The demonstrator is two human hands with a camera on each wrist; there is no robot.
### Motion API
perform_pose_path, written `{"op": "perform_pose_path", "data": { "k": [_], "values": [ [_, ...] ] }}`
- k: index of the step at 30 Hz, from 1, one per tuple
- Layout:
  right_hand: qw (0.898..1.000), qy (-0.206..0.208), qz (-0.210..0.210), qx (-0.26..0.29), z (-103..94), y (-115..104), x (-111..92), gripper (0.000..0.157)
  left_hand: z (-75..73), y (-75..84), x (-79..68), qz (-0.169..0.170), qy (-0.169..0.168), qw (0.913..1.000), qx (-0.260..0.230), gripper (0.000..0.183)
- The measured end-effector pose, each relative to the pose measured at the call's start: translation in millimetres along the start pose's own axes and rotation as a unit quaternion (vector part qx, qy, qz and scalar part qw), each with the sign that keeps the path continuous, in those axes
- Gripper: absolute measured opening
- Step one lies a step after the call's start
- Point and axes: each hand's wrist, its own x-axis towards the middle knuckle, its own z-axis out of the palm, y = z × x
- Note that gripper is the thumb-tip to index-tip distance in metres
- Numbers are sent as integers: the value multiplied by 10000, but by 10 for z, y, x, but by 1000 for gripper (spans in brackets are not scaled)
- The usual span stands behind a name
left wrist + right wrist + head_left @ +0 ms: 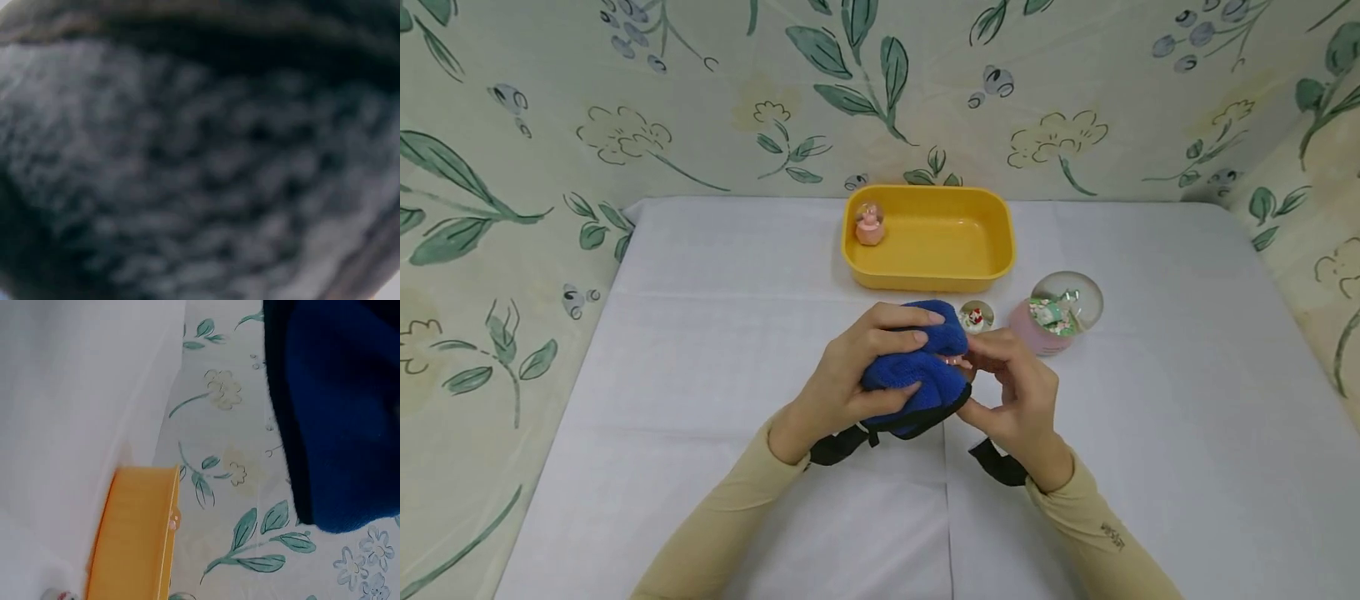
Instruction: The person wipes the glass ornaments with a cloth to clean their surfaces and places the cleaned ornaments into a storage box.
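My left hand (857, 367) grips a blue cloth (917, 379) with a black edge, bunched around a small pink object (955, 361). Cloth hides most of that object, so its kind does not show. From the other side my right hand (1018, 392) pinches the pink object at the cloth's opening, thumb by the black edge. Part of the blue cloth (350, 425) also fills the right side of the right wrist view. Dark, blurred textured fabric (206, 169) covers the left wrist view.
Beyond the hands stands a yellow tray (932, 279) with a small pink snow globe (870, 227) at its left end. A tiny snow globe (976, 316) with a red-and-white figure and a larger pink-based snow globe (1052, 312) sit on the white tablecloth (737, 350).
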Motion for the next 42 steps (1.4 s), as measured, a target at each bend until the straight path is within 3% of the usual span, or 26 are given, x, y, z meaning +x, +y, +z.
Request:
{"op": "perform_pose_path", "data": {
  "k": [5, 8, 11, 17, 23, 27, 30, 33, 37, 39, 42],
  "values": [
    [9875, 198, 1353, 783, -1, -83, 14, 37, 18, -27, -18, 121, -11, 9997, 228, 28],
    [9825, 63, 1725, 705, -13, -118, 30, 43, 15, -45, -34, 44, 99, 9996, 257, 26],
    [9875, -317, 1503, 361, -24, -115, 59, 55, 15, -57, -45, -68, 259, 9994, 200, 25],
    [9969, -654, 442, -10, -26, -72, 80, 59, 17, -58, -21, -162, 542, 9984, -35, 27],
    [9931, -348, -348, -1063, -35, -36, 35, 50, 2, -41, 14, -93, 604, 9979, -206, 30],
    [9909, -34, -408, -1285, -30, -18, 16, 48, 9, -22, 17, -53, 363, 9993, -119, 32],
    [9957, 114, 33, -924, -8, -37, 15, 49, 14, -19, 11, -17, 194, 9998, 30, 33],
    [9950, 137, 943, -293, 5, -86, 24, 50, 13, -16, -3, -31, 91, 9998, 161, 33],
    [9738, 195, 2142, 733, 0, -151, 29, 35, 10, -14, -24, -50, 19, 9997, 218, 33],
    [9649, 208, 2409, 1021, -5, -172, 32, 28, 11, -20, -35, -77, 42, 9997, 236, 33],
    [9702, -5, 2314, 719, -6, -179, 39, 35, 8, -31, -39, -92, 227, 9995, 210, 33]
  ]
}}
